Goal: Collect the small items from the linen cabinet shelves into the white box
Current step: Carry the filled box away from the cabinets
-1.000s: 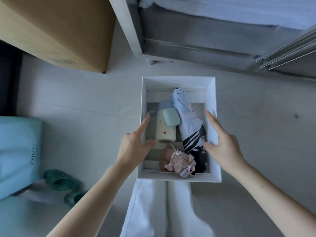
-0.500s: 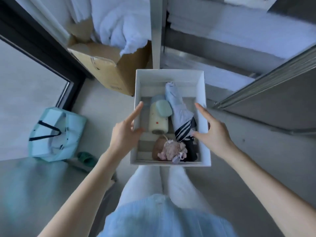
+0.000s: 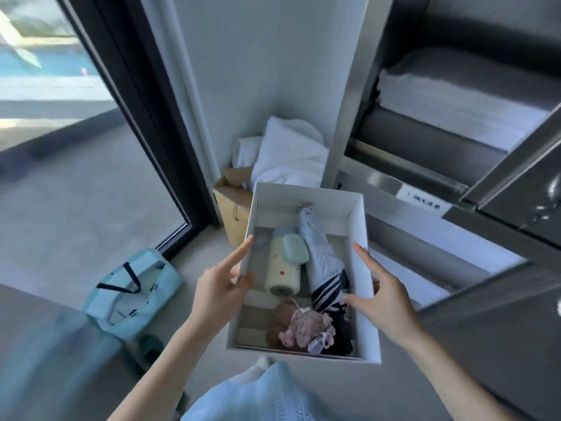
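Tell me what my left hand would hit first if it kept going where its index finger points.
Your left hand grips the white box by its left wall, index finger lying along it. Straight on, it would slide past that wall and probably meet the cardboard box beyond, though depth is unclear.

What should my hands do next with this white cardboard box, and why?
Probably carry the white cardboard box level toward the grey steel cabinet shelf at right. The left hand and right hand grip its long walls off the floor; the cream cylinder, folded pale umbrella and pink plush toy lie loose inside and could spill.
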A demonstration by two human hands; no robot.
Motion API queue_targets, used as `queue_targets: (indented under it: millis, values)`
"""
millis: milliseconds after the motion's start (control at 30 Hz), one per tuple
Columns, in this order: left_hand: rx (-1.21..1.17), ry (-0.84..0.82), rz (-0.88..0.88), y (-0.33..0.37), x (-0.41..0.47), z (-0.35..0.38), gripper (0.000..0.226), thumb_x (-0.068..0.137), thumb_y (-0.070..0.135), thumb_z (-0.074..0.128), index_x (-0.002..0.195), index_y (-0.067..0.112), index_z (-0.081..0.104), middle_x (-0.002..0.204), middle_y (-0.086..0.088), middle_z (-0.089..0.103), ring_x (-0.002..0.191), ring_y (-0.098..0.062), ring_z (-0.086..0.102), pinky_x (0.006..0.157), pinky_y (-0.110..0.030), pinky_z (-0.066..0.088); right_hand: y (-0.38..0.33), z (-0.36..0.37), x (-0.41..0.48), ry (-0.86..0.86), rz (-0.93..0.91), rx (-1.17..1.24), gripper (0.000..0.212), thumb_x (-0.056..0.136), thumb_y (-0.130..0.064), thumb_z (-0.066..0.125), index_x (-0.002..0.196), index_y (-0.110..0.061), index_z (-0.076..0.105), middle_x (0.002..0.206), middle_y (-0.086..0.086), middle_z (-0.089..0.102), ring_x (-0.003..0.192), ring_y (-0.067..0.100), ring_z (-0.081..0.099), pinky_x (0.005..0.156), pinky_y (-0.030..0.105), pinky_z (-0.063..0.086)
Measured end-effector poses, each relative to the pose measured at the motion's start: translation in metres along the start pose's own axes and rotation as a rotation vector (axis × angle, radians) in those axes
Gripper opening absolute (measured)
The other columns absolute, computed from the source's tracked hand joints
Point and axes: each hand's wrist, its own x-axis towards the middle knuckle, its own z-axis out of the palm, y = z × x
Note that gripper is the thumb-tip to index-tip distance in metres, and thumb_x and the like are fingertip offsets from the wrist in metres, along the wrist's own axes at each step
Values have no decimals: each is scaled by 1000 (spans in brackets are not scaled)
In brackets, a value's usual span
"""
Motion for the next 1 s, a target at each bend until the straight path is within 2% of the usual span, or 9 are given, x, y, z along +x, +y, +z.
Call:
queue_targets:
  millis: [233, 367, 433, 500, 633, 700, 767, 833, 1000]
  values:
    - [-43, 181, -79, -25, -6, -26, 70, 87, 8, 66, 136, 53, 41, 45, 8, 26, 49, -9, 21, 51, -27, 25, -21, 30, 48, -118, -86, -12, 93, 72, -6, 83, 143, -44, 37, 137, -32, 38, 135, -2, 34, 100, 1, 31]
    - [-68, 267, -147, -50, 3, -46, 72, 87, 7, 65, 134, 56, 42, 50, 8, 23, 50, -10, 20, 52, -29, 22, -42, 60, 88, -212, -83, -102, 94, 73, -9, 82, 140, -54, 34, 128, 12, 60, 115, 45, 47, 94, 54, 45]
    - [-85, 308, -184, -69, 11, -58, 73, 86, 6, 64, 133, 58, 42, 51, 7, 22, 51, -10, 20, 52, -28, 22, -55, 82, 113, -284, -80, -115, 94, 74, -9, 80, 138, -59, 33, 126, 30, 52, 79, 38, 66, 79, 41, 57]
    - [-84, 355, -222, -91, 23, -68, 74, 86, 5, 65, 132, 58, 43, 52, 6, 23, 51, -11, 20, 52, -27, 23, -64, 107, 142, -336, -69, -133, 93, 74, -10, 78, 136, -63, 32, 127, 28, 51, 44, 20, 39, 54, 24, 44]
    - [-111, 454, -287, -136, 60, -87, 73, 85, 3, 66, 132, 55, 46, 55, 5, 20, 53, -13, 20, 52, -26, 23, -78, 161, 209, -375, -107, -226, 95, 72, -16, 79, 138, -61, 30, 84, -2, 74, 45, 12, 27, 53, 21, 35]
    - [-146, 473, -316, -160, 86, -100, 73, 85, 1, 66, 132, 54, 47, 56, 4, 20, 53, -14, 19, 52, -27, 22, -89, 186, 245, -412, -122, -259, 93, 73, -15, 79, 143, -54, 31, 49, -21, 49, 45, 9, 33, 50, 15, 30]
    - [-167, 492, -350, -183, 111, -110, 72, 86, 2, 65, 132, 54, 47, 57, 3, 20, 54, -15, 19, 53, -29, 21, -102, 209, 279, -472, -144, -249, 93, 75, -15, 79, 142, -54, 30, 75, -31, 63, 78, 16, 65, 67, 13, 46]
    - [-170, 506, -396, -203, 135, -121, 71, 88, 3, 64, 134, 53, 45, 56, 5, 19, 53, -16, 19, 53, -29, 22, -114, 233, 311, -514, -156, -224, 93, 76, -15, 79, 141, -58, 28, 126, -29, 56, 116, 20, 52, 93, 26, 48]
    - [-186, 526, -515, -254, 188, -130, 66, 89, 7, 63, 136, 51, 45, 59, 3, 19, 55, -16, 20, 53, -28, 23, -113, 298, 391, -584, -148, -250, 91, 79, -14, 78, 142, -56, 27, 139, -32, 36, 123, 3, 45, 94, 7, 33]
